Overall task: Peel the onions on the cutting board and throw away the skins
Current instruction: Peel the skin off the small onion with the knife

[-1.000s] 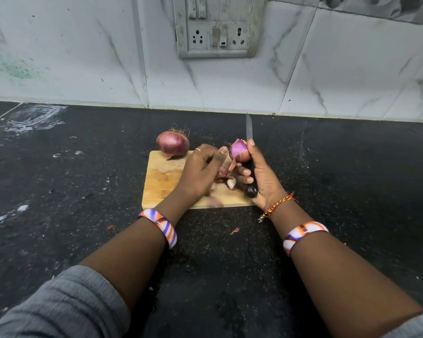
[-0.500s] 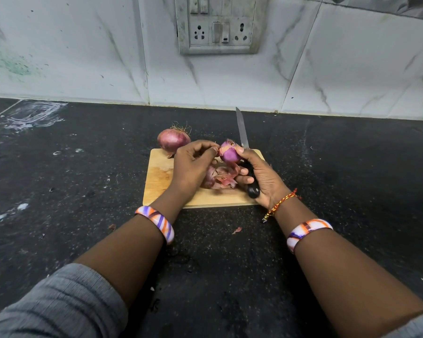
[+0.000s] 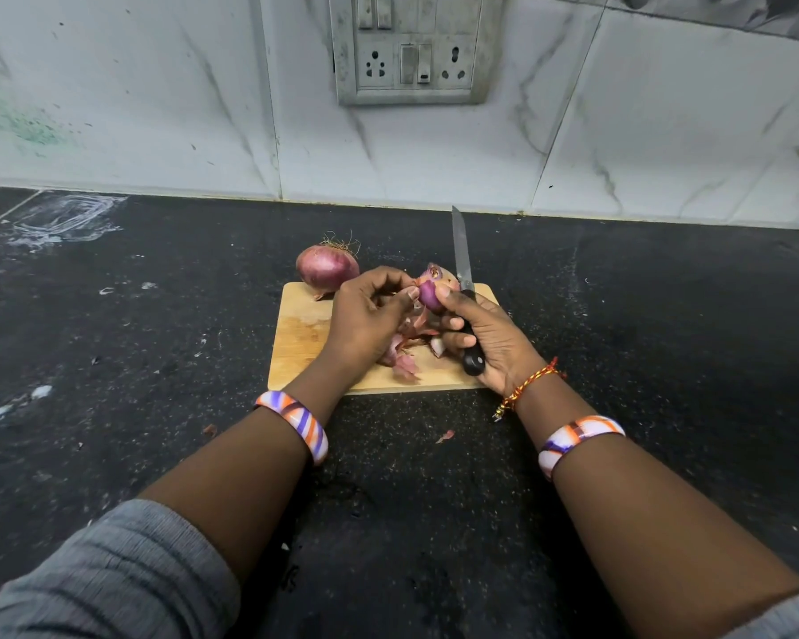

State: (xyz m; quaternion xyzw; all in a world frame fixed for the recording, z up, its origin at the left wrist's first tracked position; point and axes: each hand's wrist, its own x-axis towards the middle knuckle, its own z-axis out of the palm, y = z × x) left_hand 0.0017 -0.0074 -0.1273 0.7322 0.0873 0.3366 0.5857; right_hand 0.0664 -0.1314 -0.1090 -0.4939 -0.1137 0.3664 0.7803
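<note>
Both forearms reach forward over the cutting board (image 3: pixel 305 343). The left hand (image 3: pixel 365 315) pinches a strip of skin on the half-peeled onion (image 3: pixel 432 292) – the right hand (image 3: pixel 490 343) grasps this onion with thumb and fingertips and also the knife (image 3: pixel 464 288), blade pointing away. A whole onion (image 3: pixel 326 267) sits at the board's far edge; loose skins (image 3: pixel 407 348) lie under the hands. No writing is readable.

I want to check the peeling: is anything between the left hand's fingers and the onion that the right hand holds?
Nothing visible. The left hand already pinches skin at the held onion; the knife lies on its far side, in the right hand.
</note>
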